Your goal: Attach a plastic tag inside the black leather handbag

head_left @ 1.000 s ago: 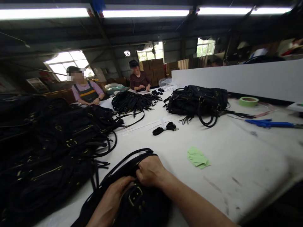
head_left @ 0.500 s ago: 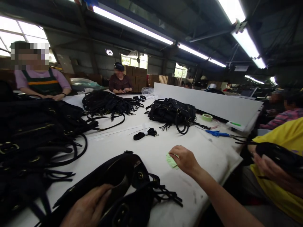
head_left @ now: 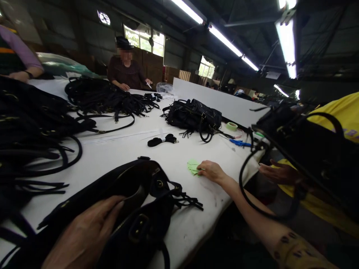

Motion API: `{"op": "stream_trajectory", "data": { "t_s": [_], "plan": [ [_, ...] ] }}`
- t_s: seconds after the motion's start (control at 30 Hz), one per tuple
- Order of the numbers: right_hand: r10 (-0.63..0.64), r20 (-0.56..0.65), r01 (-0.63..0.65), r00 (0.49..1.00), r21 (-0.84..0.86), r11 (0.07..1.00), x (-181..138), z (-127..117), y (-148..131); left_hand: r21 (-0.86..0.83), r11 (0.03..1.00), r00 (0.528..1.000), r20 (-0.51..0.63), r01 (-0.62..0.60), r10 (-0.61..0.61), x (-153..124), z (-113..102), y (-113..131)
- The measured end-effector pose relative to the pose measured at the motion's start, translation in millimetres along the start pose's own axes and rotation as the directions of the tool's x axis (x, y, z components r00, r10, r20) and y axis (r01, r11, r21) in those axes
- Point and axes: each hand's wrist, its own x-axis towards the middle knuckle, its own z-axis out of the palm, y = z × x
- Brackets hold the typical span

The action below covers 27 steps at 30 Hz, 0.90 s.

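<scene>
My left hand (head_left: pixel 84 233) grips the rim of an open black handbag (head_left: pixel 131 201) lying on the white table (head_left: pixel 117 149) right in front of me. My right hand (head_left: pixel 212 171) reaches out to a small stack of light green paper tags (head_left: pixel 193 166), fingertips closed on their edge. The bag has brass buckles and black tassels trailing to its right.
A heap of black bags (head_left: pixel 33 123) fills the left. Black straps (head_left: pixel 106 99), another black bag (head_left: pixel 193 114), a small strap (head_left: pixel 162 140), green tape roll (head_left: pixel 232 126) and blue scissors (head_left: pixel 238 142) lie farther on. A person in yellow (head_left: pixel 336 119) at right lifts a black bag (head_left: pixel 303 145). Two people sit at the far end.
My right hand left the bag, reached right and settled on the green tags. My view swung right. The person in yellow raised a black bag into view.
</scene>
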Motion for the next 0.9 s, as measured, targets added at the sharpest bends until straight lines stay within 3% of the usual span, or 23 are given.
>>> {"op": "stream_trajectory", "data": {
  "t_s": [0.13, 0.23, 0.37, 0.5, 0.6, 0.7, 0.83, 0.9],
  "plan": [
    [-0.039, -0.039, 0.039, 0.998, -0.015, 0.999, -0.9, 4.8, 6.4, 0.003, 0.997, 0.991, 0.112, 0.077, -0.077, 0.7, -9.3, 17.9],
    [-0.043, -0.208, 0.037, 0.977, -0.031, 0.999, -7.0, 2.8, 3.4, -0.025, 0.996, 0.989, 0.122, 0.091, -0.087, -0.1, -15.8, 30.4],
    [-0.055, -0.525, 0.081, 0.849, 0.027, 0.996, -10.5, -12.3, -17.9, -0.060, 0.997, 0.991, 0.132, 0.038, -0.030, -4.8, -17.6, 37.0],
    [-0.082, -0.679, 0.246, 0.729, 0.148, 0.958, -13.4, -40.9, -74.1, -0.038, 0.999, 0.992, 0.125, -0.015, 0.019, -7.8, -16.5, 36.0],
    [-0.196, -0.732, 0.503, 0.652, 0.225, 0.835, -14.4, -63.2, -133.4, -0.058, 0.998, 0.992, 0.122, -0.020, 0.027, -7.9, -17.1, 37.6],
    [-0.413, -0.683, 0.710, 0.602, 0.221, 0.669, 0.9, -71.2, -184.3, -0.079, 0.997, 0.992, 0.121, -0.021, 0.030, -7.1, -17.2, 39.9],
    [-0.590, -0.453, 0.708, 0.668, 0.140, 0.693, 35.5, -58.7, -217.1, -0.082, 0.996, 0.990, 0.134, -0.034, 0.045, -9.7, -15.7, 33.0],
    [-0.553, -0.520, 0.719, 0.651, 0.187, 0.670, 43.2, -51.5, -221.1, -0.012, 0.998, 0.993, 0.103, -0.066, 0.066, -12.1, -15.7, 28.1]
  ]
}}
